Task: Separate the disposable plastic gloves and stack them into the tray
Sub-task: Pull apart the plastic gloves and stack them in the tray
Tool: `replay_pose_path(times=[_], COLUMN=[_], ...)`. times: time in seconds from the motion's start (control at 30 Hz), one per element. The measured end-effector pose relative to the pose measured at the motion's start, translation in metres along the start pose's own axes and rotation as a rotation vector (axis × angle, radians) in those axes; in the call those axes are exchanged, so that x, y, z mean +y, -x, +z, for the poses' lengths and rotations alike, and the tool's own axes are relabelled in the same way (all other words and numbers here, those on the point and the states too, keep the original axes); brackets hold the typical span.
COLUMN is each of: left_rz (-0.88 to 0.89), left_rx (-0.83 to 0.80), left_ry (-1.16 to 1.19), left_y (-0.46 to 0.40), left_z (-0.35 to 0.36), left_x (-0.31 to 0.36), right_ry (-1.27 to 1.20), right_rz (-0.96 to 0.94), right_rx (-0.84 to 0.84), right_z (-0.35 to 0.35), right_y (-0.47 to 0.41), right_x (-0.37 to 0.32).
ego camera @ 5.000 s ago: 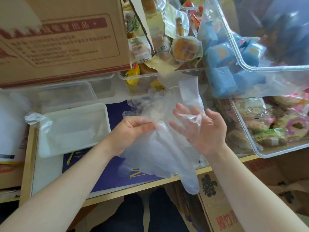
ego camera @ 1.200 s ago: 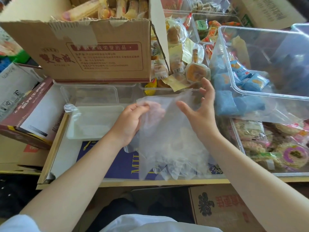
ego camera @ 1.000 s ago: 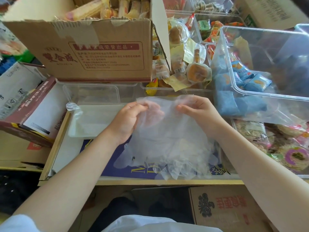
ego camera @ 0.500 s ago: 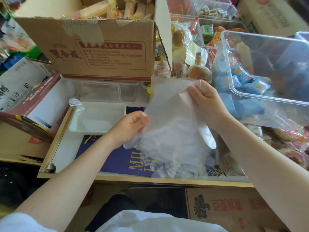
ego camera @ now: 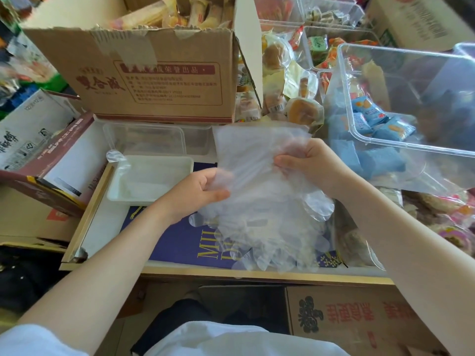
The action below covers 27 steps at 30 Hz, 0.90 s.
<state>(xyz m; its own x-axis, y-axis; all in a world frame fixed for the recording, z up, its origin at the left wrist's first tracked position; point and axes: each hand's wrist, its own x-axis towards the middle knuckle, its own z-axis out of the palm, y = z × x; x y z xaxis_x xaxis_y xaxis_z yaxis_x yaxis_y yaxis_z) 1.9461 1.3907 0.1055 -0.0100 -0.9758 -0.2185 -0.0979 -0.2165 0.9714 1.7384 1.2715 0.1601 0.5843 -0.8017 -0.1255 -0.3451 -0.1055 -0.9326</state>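
One bunch of clear disposable gloves [ego camera: 262, 201], count indiscernible, pinched by two hands, left [ego camera: 198, 194] and right [ego camera: 305, 163], above the table [ego camera: 102, 227], beside one white tray [ego camera: 150, 178].

"MIL" in yellow on the dark-blue sheet [ego camera: 180, 242] under the gloves [ego camera: 259, 201]
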Motion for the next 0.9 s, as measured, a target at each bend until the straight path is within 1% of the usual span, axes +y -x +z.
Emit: replay_pose_path(times=[0.07,0.13,0.2,0.23,0.37,0.43,0.57,0.63,0.7,0.73,0.77,0.87,0.9], left_rz=[0.060,0.104,0.071,0.048,-0.094,-0.156,-0.256,-0.305,-0.315,-0.308,-0.287,-0.218,-0.198], left_rx=[0.086,0.221,0.344,0.399,0.544,0.597,0.681,0.725,0.756,0.754,0.741,0.647,0.610], left_ry=[0.007,0.077,0.146,0.144,0.051,0.013,-0.209,-0.273,-0.344,-0.392,-0.430,-0.497,-0.514], left_y=[-0.007,-0.015,-0.020,-0.022,-0.024,-0.024,-0.025,-0.027,-0.029,-0.031,-0.032,-0.038,-0.040], left_z=[0.009,0.018,0.024,0.024,0.019,0.014,-0.002,-0.011,-0.019,-0.022,-0.024,-0.028,-0.029], left_x=[0.009,0.015,0.016,0.013,-0.012,-0.023,-0.044,-0.057,-0.067,-0.071,-0.073,-0.076,-0.076], right_ry=[0.041,0.098,0.124,0.112,0.061,0.077,0.076,0.122,0.232,0.294,0.345,0.506,0.598], right_rz=[-0.005,0.002,0.012,0.027,0.166,0.196,0.298,0.362,0.425,0.440,0.438,0.352,0.337], right_rx=[-0.061,-0.107,-0.135,-0.149,-0.259,-0.307,-0.332,-0.387,-0.427,-0.398,-0.316,0.056,0.117], right_z=[0.003,0.007,0.010,0.012,0.025,0.035,0.053,0.059,0.067,0.071,0.074,0.079,0.079], right_y=[0.001,0.001,0.001,0.002,0.009,0.011,0.013,0.014,0.014,0.011,0.006,-0.012,-0.017], right_x=[-0.002,0.000,0.008,0.012,0.040,0.055,0.084,0.097,0.113,0.123,0.133,0.154,0.160])
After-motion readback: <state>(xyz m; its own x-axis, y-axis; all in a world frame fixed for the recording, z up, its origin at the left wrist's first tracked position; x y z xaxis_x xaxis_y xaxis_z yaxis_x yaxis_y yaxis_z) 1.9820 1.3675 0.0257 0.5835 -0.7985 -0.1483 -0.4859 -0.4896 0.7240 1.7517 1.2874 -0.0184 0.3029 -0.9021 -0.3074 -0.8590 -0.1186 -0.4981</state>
